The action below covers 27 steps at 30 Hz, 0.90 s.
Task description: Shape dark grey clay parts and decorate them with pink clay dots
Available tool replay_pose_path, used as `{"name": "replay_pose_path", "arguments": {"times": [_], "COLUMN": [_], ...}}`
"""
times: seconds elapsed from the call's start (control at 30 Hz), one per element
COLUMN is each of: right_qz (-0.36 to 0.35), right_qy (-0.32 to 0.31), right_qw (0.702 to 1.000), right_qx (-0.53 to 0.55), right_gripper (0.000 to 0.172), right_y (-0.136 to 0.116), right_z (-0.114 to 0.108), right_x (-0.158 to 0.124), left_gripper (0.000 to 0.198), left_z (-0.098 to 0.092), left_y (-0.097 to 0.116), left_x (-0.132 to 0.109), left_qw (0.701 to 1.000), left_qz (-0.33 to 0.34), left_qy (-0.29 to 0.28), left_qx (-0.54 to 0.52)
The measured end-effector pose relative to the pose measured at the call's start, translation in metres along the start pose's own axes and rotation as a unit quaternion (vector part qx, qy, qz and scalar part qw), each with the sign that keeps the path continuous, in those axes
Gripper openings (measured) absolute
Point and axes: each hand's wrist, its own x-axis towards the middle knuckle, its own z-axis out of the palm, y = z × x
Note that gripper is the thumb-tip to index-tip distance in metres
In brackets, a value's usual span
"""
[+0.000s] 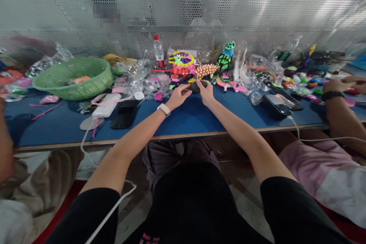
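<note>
A small dark grey lump [195, 87], perhaps modelling clay, is held between my two hands just above the blue table. My left hand [179, 97], with a pale watch on its wrist, grips the lump from the left with fingers and thumb. On the other side my right hand [206, 92] presses it, thumb on top. Right behind my hands stand colourful clay-like figures: a yellow and purple frilled one [182, 59], an orange spiky one [206, 70] and a green and black one [224, 61]. A pink and green figure [227, 81] lies to the right of my hands.
On the left are a green basket [98, 80], a white power bank [106, 106] and a black phone [124, 114]. A red-capped bottle [159, 51] stands at the back. Rightward lie a black device [276, 106] with a cable and plastic bags [259, 66]. A co-worker's hand [336, 85] is at far right.
</note>
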Motion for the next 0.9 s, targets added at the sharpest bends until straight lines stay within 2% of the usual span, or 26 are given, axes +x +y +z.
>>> {"name": "replay_pose_path", "arguments": {"times": [0.13,0.3,0.5,0.6,0.7,0.8,0.9], "right_qz": [0.018,0.001,0.045,0.073,0.095,0.101,0.106], "right_qy": [0.024,-0.001,0.01,0.013,-0.011,-0.059,-0.094], "right_qw": [1.0,1.0,0.994,0.992,0.99,0.987,0.983], "right_qx": [0.007,0.003,0.096,0.103,0.108,0.108,0.114], "right_gripper": [0.076,0.079,0.074,0.069,0.066,0.061,0.059], "right_y": [-0.001,-0.002,-0.01,-0.014,-0.016,-0.016,-0.016], "right_z": [0.0,-0.005,-0.006,-0.003,-0.001,0.0,0.0], "right_x": [0.001,0.001,-0.004,-0.006,-0.009,-0.012,-0.015], "left_gripper": [0.054,0.056,0.059,0.052,0.036,0.017,0.017], "left_z": [0.003,0.004,0.003,0.004,0.003,-0.003,-0.011], "left_y": [-0.003,-0.006,-0.003,0.003,0.013,0.024,0.033], "left_x": [0.0,-0.002,-0.005,-0.007,-0.009,-0.01,-0.009], "left_qw": [1.0,0.999,0.995,0.993,0.983,0.957,0.932], "left_qz": [0.001,0.017,0.04,0.03,0.015,0.019,0.015], "left_qy": [-0.006,-0.025,-0.059,-0.035,-0.022,-0.042,-0.05], "left_qx": [0.003,0.021,0.074,0.104,0.18,0.286,0.36]}}
